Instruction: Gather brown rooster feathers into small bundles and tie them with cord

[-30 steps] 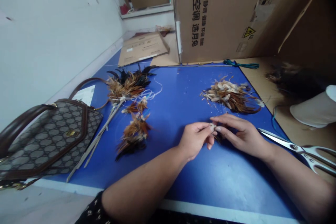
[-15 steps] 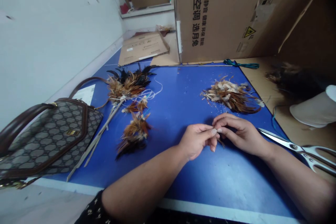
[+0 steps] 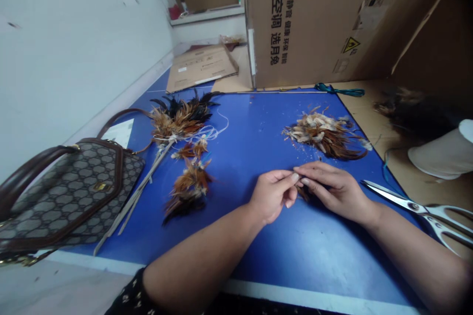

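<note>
My left hand [image 3: 274, 196] and my right hand [image 3: 335, 188] meet over the blue tabletop, thumbs and fingertips pinched together. Between them is a small brown feather [image 3: 303, 194], mostly covered by the fingers; only its dark tip shows below. Just beyond the hands lies a pile of loose brown and cream feathers [image 3: 325, 133]. To the left rest small tied feather bunches [image 3: 190, 182]. Behind these, a larger feather bundle [image 3: 181, 120] is fixed on thin pale sticks [image 3: 142, 189], with loose white string [image 3: 218, 133] around it. Silver scissors [image 3: 417, 206] lie open beside my right forearm.
A patterned handbag [image 3: 74, 187] stands at the left edge. A large cardboard box [image 3: 314, 24] rises at the back, with flattened cardboard [image 3: 201, 66] left of it. A white thread cone [image 3: 436, 152] lies at the right, and a teal cord bundle [image 3: 343, 91] at the far edge.
Both hands have shifted slightly left, still pinched together. The right fingers have straightened a little, and the brown feather's tip now hangs below the fingertips. Everything else stays put.
</note>
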A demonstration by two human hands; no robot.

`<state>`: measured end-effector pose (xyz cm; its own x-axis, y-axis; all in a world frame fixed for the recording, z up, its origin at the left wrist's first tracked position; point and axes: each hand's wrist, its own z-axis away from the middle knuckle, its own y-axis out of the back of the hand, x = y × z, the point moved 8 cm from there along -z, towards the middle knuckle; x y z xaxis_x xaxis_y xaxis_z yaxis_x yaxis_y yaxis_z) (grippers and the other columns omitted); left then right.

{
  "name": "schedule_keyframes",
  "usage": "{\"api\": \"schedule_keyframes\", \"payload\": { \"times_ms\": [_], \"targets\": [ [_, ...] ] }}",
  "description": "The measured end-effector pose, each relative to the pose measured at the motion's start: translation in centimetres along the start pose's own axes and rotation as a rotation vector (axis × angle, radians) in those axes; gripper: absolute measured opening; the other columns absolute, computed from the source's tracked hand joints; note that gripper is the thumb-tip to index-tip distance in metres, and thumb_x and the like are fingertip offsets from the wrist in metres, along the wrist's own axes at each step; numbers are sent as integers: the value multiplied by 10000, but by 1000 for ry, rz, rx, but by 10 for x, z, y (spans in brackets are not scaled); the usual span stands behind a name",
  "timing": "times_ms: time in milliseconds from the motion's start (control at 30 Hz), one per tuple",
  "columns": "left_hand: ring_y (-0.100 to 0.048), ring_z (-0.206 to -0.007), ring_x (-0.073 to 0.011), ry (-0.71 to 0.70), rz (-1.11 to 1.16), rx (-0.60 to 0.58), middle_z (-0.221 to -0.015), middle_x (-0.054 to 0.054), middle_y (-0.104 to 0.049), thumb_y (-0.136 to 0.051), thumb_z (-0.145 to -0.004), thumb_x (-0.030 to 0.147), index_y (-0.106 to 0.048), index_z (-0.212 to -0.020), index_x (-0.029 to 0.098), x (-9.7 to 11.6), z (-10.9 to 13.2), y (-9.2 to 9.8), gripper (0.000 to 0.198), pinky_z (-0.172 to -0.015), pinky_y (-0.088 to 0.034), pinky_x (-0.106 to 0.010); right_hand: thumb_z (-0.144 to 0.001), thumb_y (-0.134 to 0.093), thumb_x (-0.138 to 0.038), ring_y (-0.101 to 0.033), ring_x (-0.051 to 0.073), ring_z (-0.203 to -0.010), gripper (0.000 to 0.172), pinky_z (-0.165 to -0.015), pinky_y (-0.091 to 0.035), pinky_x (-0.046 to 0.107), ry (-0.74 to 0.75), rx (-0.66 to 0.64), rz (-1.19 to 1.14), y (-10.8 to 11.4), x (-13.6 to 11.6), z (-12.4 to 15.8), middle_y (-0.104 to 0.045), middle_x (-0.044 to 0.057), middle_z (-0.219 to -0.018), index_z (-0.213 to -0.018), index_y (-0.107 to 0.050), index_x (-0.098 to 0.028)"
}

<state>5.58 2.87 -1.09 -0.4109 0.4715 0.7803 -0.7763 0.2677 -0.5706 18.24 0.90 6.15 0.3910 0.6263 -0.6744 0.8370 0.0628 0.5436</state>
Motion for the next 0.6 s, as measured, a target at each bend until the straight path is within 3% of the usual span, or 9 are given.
{"api": "schedule_keyframes", "payload": {
  "times_ms": [233,433,600],
  "targets": [
    [-406,-372,-52,14,-94,-36,-495,30,-554,-823,-813,477,-706,-831,97,-3,2,0,398,-387,-271,-216,-981,-653,-114,-714,201,-1121,428,-972,-585,323,-31,4,-8,5,-1,-2,-758,77,-1200,-1359,-718,-305],
    [-458,-360,-71,88,-132,-144,-494,15,-579,-846,-780,479,-705,-790,98,-11,3,-9,407,-396,-331,-232,-1000,-661,-246,-744,193,-985,151,-881,-608,300,-168,-151,-137,8,5,-4,-759,81,-1112,-1052,-803,-241],
    [-491,-373,-79,29,-216,-105,-527,13,-605,-805,-817,489,-696,-827,113,-6,4,-7,392,-414,-379,-232,-1015,-627,-294,-690,252,-1180,167,-1019,-558,385,-138,-86,-50,10,0,-6,-718,115,-1228,-945,-761,-221]
  ]
}}
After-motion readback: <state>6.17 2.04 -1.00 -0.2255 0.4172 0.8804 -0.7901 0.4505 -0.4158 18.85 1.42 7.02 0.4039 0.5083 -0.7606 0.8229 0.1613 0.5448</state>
